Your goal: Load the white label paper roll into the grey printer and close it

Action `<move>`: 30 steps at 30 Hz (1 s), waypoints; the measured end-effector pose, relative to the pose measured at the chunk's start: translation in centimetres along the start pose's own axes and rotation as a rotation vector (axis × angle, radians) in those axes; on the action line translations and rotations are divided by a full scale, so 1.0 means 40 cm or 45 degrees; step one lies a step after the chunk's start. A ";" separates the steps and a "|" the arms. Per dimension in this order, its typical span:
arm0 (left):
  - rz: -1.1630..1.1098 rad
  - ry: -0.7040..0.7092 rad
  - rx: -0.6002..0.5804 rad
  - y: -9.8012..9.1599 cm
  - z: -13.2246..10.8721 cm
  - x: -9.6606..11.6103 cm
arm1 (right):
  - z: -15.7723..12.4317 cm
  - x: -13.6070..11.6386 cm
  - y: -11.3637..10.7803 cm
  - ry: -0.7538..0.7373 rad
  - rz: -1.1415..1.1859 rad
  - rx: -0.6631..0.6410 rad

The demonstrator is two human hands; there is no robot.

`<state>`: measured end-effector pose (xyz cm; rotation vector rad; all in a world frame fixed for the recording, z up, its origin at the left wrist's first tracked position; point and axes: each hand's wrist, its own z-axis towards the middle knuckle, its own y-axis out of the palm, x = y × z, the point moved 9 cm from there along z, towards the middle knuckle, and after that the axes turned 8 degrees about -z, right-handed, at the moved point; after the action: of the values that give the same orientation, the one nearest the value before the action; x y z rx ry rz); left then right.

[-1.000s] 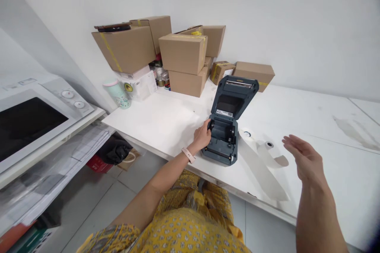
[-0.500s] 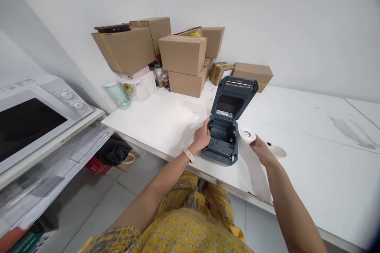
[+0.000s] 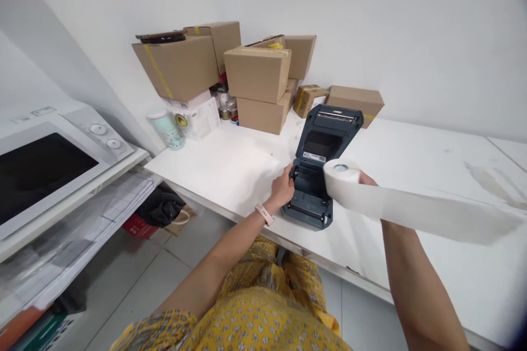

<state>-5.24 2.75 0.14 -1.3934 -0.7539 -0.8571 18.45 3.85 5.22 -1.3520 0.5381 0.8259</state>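
A dark label printer [image 3: 307,205] stands on the white table with its lid [image 3: 323,134] tilted up, so the hollow inside shows. My left hand [image 3: 282,186] is closed round the printer's left edge. In my right hand [image 3: 367,179], mostly hidden behind the paper, is a white label roll [image 3: 341,181]. The roll is raised over the right side of the printer's body and covers part of it. From it a long loose paper strip [image 3: 428,215] trails out to the right, in front of my wrist.
Cardboard boxes [image 3: 259,77] are stacked against the wall, with a low box [image 3: 354,101] behind the printer. A mint tumbler [image 3: 169,130] and a white carton [image 3: 200,120] stand at the table's left end. A microwave [image 3: 53,159] sits on a shelf at far left.
My right hand has lifted the label roll from the table at the printer's right, up and left towards its open body. The paper strip has swung out rightward. My left hand stays on the printer.
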 end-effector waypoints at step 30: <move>0.012 -0.030 0.019 -0.003 0.001 -0.008 | 0.024 -0.112 0.258 -0.722 -0.738 -0.425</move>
<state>-5.52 2.80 -0.07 -1.3947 -0.7699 -0.8279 7.52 4.01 2.30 -1.3882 -0.4389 0.7792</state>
